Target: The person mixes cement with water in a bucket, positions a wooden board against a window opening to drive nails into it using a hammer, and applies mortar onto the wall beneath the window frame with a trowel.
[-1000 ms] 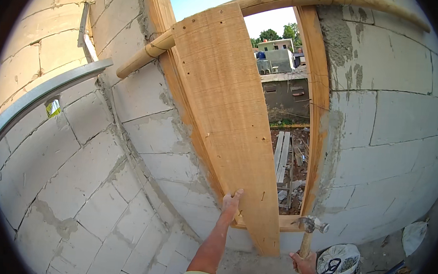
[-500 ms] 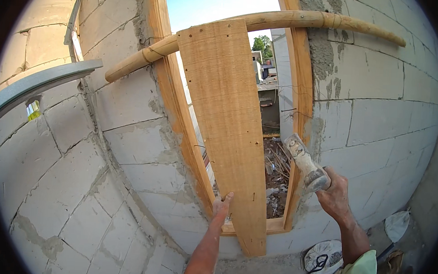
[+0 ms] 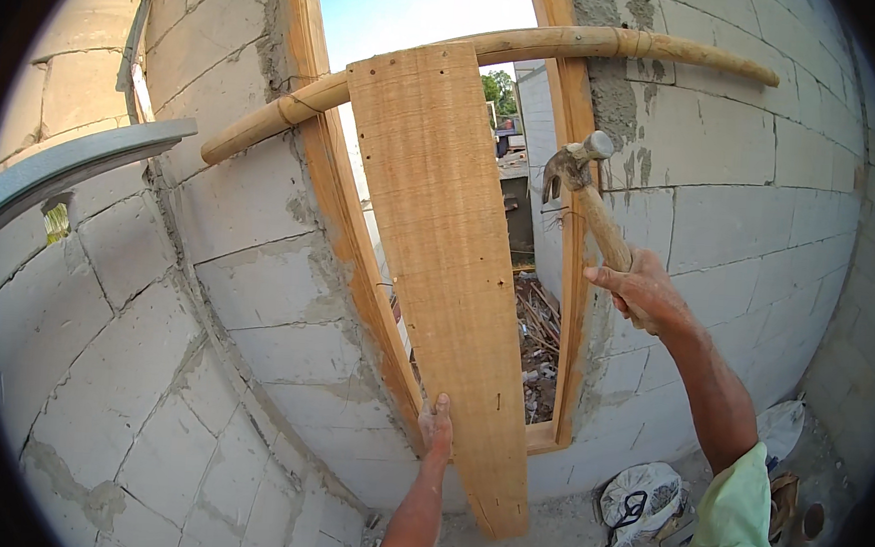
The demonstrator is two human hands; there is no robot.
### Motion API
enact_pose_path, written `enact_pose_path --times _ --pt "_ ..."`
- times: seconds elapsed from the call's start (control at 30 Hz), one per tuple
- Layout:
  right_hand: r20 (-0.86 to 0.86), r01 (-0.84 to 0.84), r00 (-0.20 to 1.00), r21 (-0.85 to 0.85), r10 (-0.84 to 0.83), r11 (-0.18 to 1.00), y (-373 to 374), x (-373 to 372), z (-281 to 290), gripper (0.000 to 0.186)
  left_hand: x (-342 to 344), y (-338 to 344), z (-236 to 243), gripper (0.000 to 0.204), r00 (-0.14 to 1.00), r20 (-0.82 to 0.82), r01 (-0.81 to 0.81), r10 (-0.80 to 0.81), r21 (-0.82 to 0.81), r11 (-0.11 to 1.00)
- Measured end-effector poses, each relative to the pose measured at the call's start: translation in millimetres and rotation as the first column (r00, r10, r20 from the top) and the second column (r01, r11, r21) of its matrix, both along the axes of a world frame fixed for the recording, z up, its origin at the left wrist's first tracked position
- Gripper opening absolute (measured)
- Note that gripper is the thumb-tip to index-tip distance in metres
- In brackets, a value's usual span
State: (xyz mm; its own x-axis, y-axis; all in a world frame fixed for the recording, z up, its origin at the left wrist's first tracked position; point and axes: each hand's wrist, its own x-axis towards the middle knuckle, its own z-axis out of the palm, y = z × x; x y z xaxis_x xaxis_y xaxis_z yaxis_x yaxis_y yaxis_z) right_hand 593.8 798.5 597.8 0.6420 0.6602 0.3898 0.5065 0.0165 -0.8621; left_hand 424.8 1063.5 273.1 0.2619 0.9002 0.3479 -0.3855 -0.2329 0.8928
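A long plank [image 3: 431,223] stands lengthwise in the window opening, its upper end against a bamboo pole [image 3: 562,43]. Several nails stick out of its face, among them a nail [image 3: 499,401] in the lower part. My left hand [image 3: 436,427] grips the plank's lower left edge, thumb on the front and the other fingers mostly hidden behind. In my right hand [image 3: 647,294] is a claw hammer [image 3: 601,218], held by its wooden handle. Its head is raised in front of the right post, apart from the plank.
A wooden window frame [image 3: 573,106] is set in grey block walls [image 3: 716,230]. The pole crosses both posts. At the left a grey curved bar [image 3: 83,167] juts in. A white sack [image 3: 639,501] lies on the floor at lower right. Rubble [image 3: 539,330] shows outside.
My right hand has swung the hammer upward, and its handle now shows at length. My left hand stays on the plank's edge. The whole view has shifted slightly.
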Motion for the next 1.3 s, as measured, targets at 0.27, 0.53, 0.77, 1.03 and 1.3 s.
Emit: enact_pose_path --times 0.27,0.53,0.77,1.03,1.3 --pt "-0.312 -0.191 0.927 0.082 0.207 0.978 77 52 -22 0.031 -16 -9 0 0.049 0.977 -0.038 -0.209 0.21 0.03 0.978" --pt "-0.088 -0.393 0.908 0.156 0.409 0.906 161 66 -100 0.042 -50 -47 16 0.055 0.88 -0.278 -0.426 0.386 -0.1 0.899" --pt "0.062 -0.146 0.989 0.158 0.137 0.977 206 58 -136 0.046 -75 -73 23 0.06 0.869 -0.321 -0.442 0.378 -0.156 0.883" --pt "-0.425 -0.444 0.722 0.32 0.546 0.837 207 53 -140 0.044 -93 -85 27 0.064 0.854 -0.386 -0.434 0.349 -0.157 0.887" --pt "-0.41 -0.429 0.696 0.421 0.59 0.799 201 51 -120 0.036 -81 -85 25 0.062 0.823 -0.376 -0.502 0.426 -0.129 0.855"
